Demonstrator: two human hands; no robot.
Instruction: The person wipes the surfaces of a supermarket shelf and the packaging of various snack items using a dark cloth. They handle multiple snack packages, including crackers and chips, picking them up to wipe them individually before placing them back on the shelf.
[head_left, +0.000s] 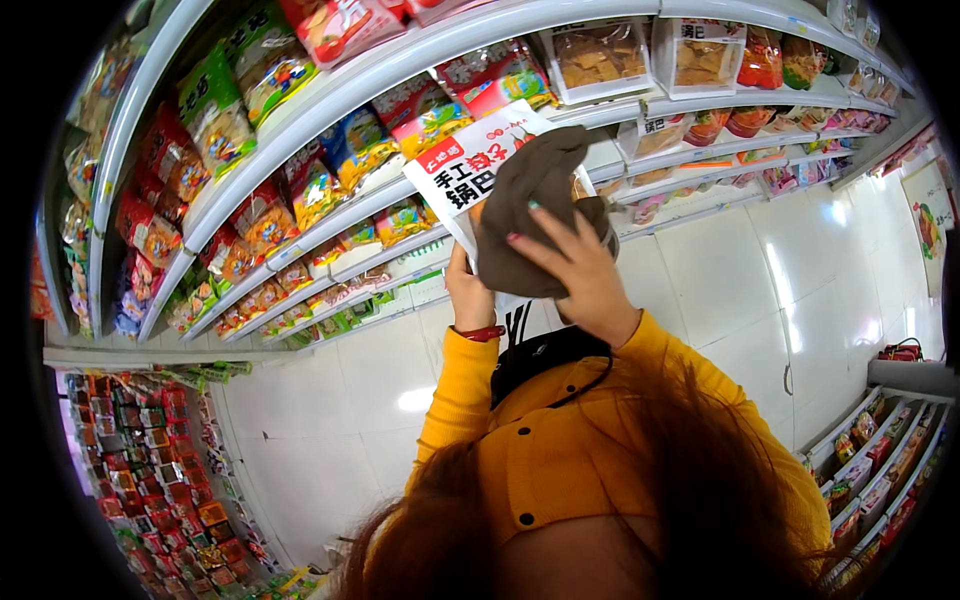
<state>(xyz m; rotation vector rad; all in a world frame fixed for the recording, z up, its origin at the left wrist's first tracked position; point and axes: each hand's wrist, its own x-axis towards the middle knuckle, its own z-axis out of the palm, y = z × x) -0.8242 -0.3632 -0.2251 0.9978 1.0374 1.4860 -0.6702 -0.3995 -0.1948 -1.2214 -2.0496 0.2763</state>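
A white snack bag with a clear window (450, 161) is held up in front of the shelves, tilted. My left hand (471, 289) grips it at its lower left edge, with a red band on the wrist. A crumpled dark brown cloth (525, 217) lies against the front of the bag and covers much of it. With fingers spread, my right hand (581, 274) presses the cloth to the bag. The cloth hides part of the bag's print and contents.
Curved white shelves (315, 97) with packed snacks run across the front and left. Similar bags (596, 60) stand on an upper shelf. Hanging packets (157, 480) are at lower left, another shelf rack (874, 480) at lower right. The floor is white tile (712, 300).
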